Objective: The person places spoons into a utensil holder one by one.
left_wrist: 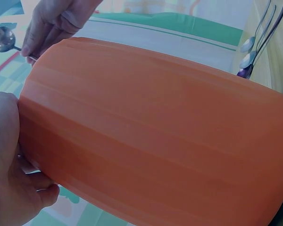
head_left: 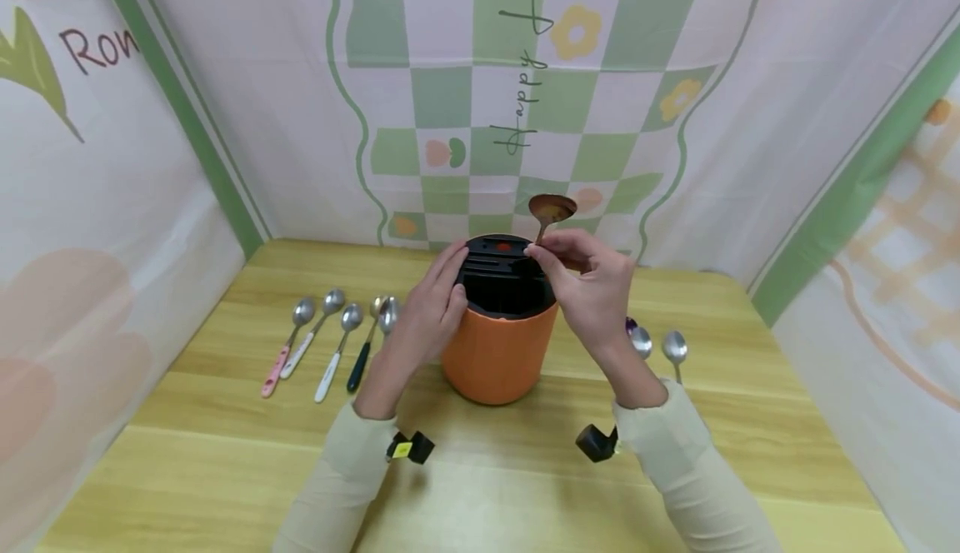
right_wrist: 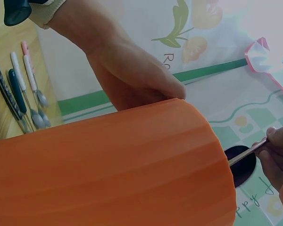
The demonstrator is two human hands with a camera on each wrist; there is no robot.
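An orange, round-walled container (head_left: pixel 495 357) with a black slotted insert (head_left: pixel 487 266) at its top stands upright on the table. My left hand (head_left: pixel 427 311) holds its left side, fingers and thumb at the rim. Above the right part of the rim, my right hand (head_left: pixel 592 282) pinches a metal spoon (head_left: pixel 552 207) by its handle, bowl up. The left wrist view also has this spoon (left_wrist: pixel 4 39) in the fingers, beyond the container's edge. The handle's lower end is partly hidden. In the right wrist view a dark oval shape shows behind the handle; I cannot tell what it is.
Left of the container lie several spoons with pink, white and dark blue handles (head_left: pixel 360 367). Another spoon (head_left: pixel 388 313) is partly covered by my left hand. More spoons (head_left: pixel 675 346) lie on the right, behind my right forearm. Printed cloth (head_left: pixel 442 99) surrounds the wooden table (head_left: pixel 495 486).
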